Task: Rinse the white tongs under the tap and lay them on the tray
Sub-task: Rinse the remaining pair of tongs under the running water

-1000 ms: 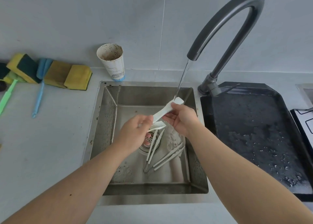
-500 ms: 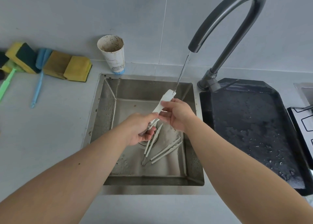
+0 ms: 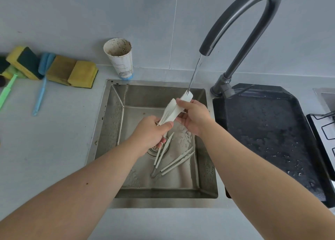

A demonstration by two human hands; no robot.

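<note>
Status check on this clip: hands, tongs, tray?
Left hand and right hand both shut on white tongs, tip under the tap stream. Black tray wet, holds no tongs. More tongs lie in the sink.

The grey desk point(image 3: 45, 149) carries sponges point(image 3: 72, 73) at ten o'clock, a paper cup point(image 3: 119, 58) at eleven — a black tray point(image 3: 272, 131) at three.
</note>
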